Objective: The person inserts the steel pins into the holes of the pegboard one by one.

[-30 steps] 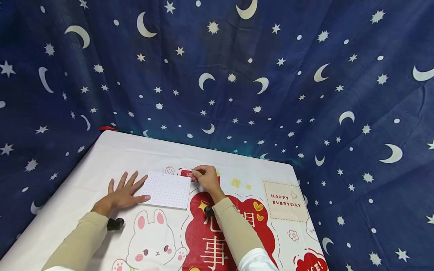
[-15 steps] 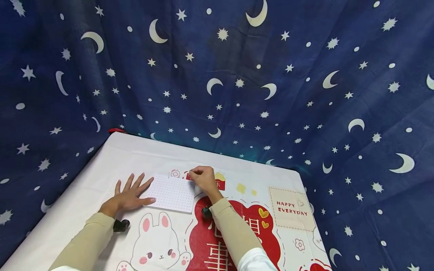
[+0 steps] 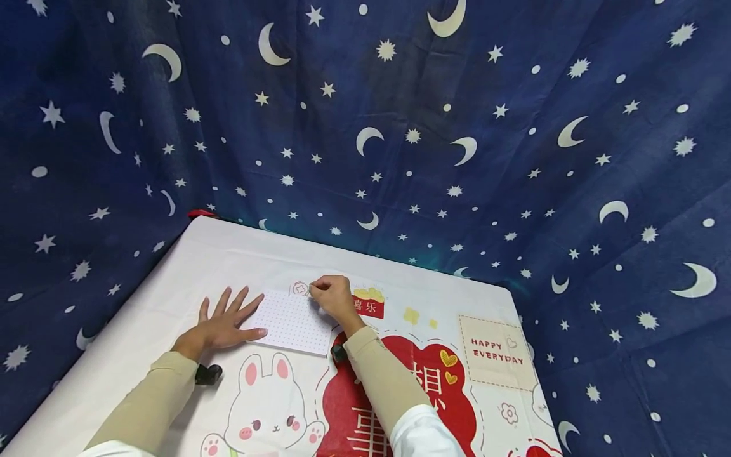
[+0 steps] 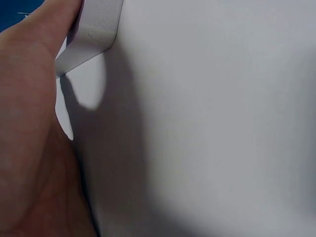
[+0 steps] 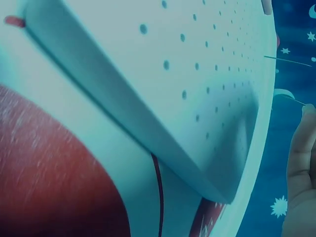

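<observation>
A white board (image 3: 292, 324) dotted with rows of small holes lies on the tablecloth. Its thick edge and corner fill much of the right wrist view. My left hand (image 3: 224, 329) lies over its left end with the fingers spread, the thumb across the front-left part. At the far edge of the board, my right hand (image 3: 334, 297) has curled fingers with thumb and index together. A thin pale strand (image 5: 295, 100) runs to its fingertip in the right wrist view; I cannot tell exactly what it is. The left wrist view shows the board's side (image 4: 94, 39) beside my fingers.
A white tablecloth (image 3: 240, 254) printed with a rabbit, red shapes and lettering covers the table. A dark blue curtain (image 3: 400, 158) with moons and stars stands behind and around it. Black devices (image 3: 208, 374) sit at both wrists.
My right hand has moved left along the board's far edge, uncovering more of the red print on its right. My left hand stays spread on the board, while the head view has shifted slightly.
</observation>
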`<action>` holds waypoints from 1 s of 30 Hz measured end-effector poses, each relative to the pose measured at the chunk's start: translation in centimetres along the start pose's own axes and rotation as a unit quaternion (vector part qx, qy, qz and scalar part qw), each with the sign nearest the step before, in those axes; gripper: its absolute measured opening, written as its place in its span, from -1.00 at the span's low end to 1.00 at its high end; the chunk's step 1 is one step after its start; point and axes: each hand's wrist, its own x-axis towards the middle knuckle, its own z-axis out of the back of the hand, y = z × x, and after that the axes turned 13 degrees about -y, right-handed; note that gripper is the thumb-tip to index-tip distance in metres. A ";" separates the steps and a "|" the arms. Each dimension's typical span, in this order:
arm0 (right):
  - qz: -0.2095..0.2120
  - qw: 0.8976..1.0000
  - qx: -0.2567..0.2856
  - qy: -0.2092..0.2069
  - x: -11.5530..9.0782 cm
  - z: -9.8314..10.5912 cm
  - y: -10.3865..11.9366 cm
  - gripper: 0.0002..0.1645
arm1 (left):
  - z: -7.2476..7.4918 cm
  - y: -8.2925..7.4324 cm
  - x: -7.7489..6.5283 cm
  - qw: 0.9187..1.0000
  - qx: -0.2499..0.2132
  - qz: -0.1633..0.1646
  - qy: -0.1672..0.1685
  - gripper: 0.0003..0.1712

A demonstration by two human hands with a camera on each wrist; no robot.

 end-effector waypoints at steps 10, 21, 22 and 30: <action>-0.005 1.000 -0.019 0.015 -0.2 -0.6 -0.6 -0.88 | -0.2 -0.3 0.1 1.000 0.000 -0.003 0.003 0.10; 0.006 0.998 -0.054 0.023 -0.3 -1.0 -0.9 -0.87 | -0.3 0.0 0.2 1.000 0.008 -0.002 -0.004 0.10; 0.002 0.998 -0.054 0.024 -0.3 -1.1 -1.0 -0.87 | -0.4 0.0 0.1 1.000 0.008 -0.002 -0.005 0.10; -0.003 0.999 -0.045 0.015 -0.3 -1.8 -1.3 -0.91 | -0.2 0.3 0.1 1.000 0.011 0.003 -0.004 0.11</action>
